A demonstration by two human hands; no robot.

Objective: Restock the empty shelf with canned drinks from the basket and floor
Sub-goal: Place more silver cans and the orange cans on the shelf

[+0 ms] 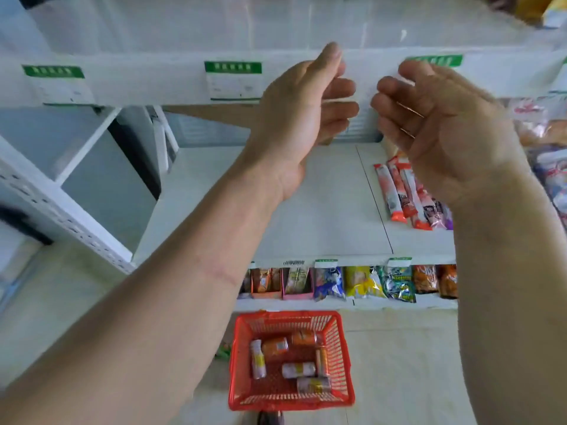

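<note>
Hands empty at shelf height, cans down in the basket

Cans lie on their sides in the red basket on the floor, about seven visible: some orange, some pale with yellow bands. They are scattered, a few touching, none upright.

Your left hand and right hand are both raised in front of the shelf edge with its green price labels. Both are released: fingers loosely curled, palms facing each other, nothing held. There is a clear gap between them.

Relation of cans to grip: well below, near the bottom of the view, roughly between and under your forearms. No contact. The white shelf beneath your hands shows bare board on its left section; stick-shaped packets lie to the right of a divider line.

Handling judgement: the cans look rigid and smooth, probably moderately heavy if full, and free to roll since they lie on their sides. Likely best taken round the middle of the body, fingers wrapped across the cylinder, then turned upright before setting down. Thin walls may dent if dropped. The basket's mesh sides will limit your approach, so reach from above.

One greenish object lies on the floor left of the basket; too blurred to identify.
</note>
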